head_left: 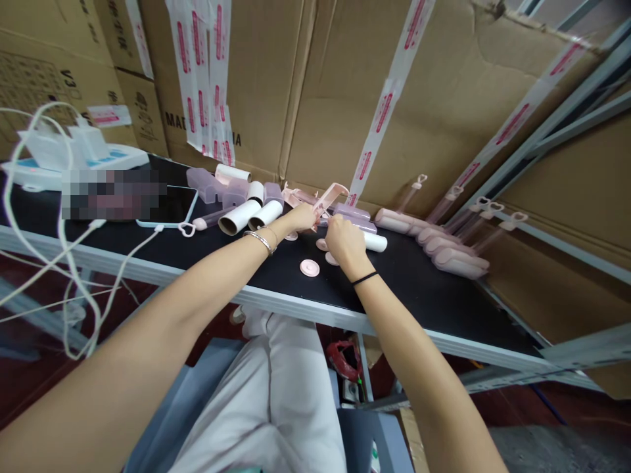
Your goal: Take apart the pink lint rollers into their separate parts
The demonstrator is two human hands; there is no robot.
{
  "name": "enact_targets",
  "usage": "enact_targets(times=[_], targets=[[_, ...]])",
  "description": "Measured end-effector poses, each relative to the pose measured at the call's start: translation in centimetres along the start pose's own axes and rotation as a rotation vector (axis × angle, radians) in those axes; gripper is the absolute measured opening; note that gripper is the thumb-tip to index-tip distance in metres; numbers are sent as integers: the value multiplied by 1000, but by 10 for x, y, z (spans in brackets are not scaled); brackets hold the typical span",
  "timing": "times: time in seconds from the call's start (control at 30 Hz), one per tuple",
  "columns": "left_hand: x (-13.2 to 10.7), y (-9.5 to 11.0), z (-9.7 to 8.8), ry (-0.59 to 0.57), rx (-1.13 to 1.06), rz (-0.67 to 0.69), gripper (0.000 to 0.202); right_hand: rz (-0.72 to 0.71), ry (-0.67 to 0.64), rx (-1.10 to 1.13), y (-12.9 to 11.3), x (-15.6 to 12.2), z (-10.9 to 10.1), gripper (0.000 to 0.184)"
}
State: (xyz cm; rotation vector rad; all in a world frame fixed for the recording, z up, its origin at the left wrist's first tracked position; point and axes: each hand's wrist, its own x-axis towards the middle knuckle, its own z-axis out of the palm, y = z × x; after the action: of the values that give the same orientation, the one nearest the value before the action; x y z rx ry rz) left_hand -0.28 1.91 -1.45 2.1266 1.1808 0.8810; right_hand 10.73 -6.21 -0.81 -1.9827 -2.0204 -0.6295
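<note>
Near the back middle of the black shelf, my left hand is closed on a pale pink plastic part that sticks up past its fingers. Right beside it my right hand is closed, its knuckles hiding what the fingers hold. A pink round cap lies in front, and another cap touches or nearly touches the right hand. Translucent purple covers and a white roll lie behind and to the right. Hollow-cored white rolls rest left of my left hand.
Several lint rollers with heart-shaped handle ends are lined up at the right. At the left are a tablet, a power strip and looping white cables. Taped cardboard stands behind the black shelf.
</note>
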Motion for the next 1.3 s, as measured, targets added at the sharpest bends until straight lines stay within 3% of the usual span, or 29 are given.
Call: enact_targets(times=[0.1,0.27,0.4,0.53,0.93,1.17,1.3], targets=[[1,5,7,-43,162,71,9,-21,-34,-9,5,3,2,20],[-1,-1,3,74,323,-92,15,-17,-32,-44,9,2,8,30],[-6,-8,-8,173,205,-152,15,-4,-11,-49,3,-3,2,31],[-13,-1,-12,172,58,-187,11,27,1,-50,2,-5,-5,33],[-6,-18,-11,17,-168,81,28,-14,-32,35,22,-1,-9,40],[-12,-13,-10,74,-171,-80,47,17,-34,-39,15,-5,-12,40],[-10,-15,-9,41,-246,-130,49,25,-20,-71,14,-6,-12,38]])
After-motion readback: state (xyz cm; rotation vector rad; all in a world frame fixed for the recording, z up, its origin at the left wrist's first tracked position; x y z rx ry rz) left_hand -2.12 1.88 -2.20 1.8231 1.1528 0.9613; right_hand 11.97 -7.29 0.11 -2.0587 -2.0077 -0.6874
